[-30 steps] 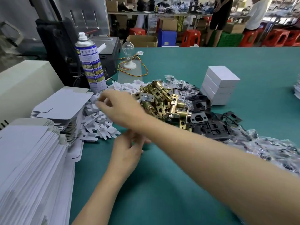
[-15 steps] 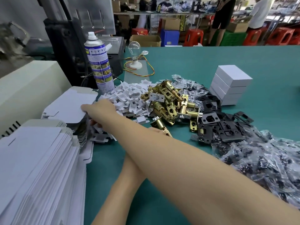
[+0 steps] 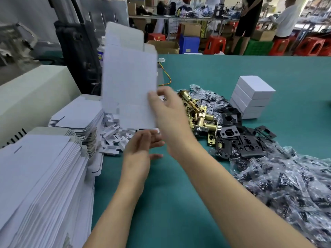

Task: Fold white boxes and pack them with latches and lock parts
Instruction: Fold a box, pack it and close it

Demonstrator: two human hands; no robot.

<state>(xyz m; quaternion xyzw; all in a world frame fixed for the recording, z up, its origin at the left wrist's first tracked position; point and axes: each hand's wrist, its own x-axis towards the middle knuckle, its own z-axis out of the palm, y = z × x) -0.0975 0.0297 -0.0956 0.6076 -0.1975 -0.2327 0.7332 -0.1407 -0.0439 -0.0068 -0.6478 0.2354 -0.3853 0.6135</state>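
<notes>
The flat white cardboard box blank (image 3: 129, 83) stands upright in the air over the left part of the green worktop (image 3: 179, 203), long axis near vertical; the right hand (image 3: 170, 115) pinches its lower right edge, grip narrow on the card; the left hand (image 3: 141, 149), fingers loose and holding nothing I can make out, hangs just below the blank's bottom edge, the nearer one to open it out; brass latches (image 3: 197, 111) and black strike plates (image 3: 241, 140) lie heaped to the right; stacked closed white boxes (image 3: 252, 97) beyond, contents hidden; stacks of flat blanks (image 3: 77, 117) line the left edge.
</notes>
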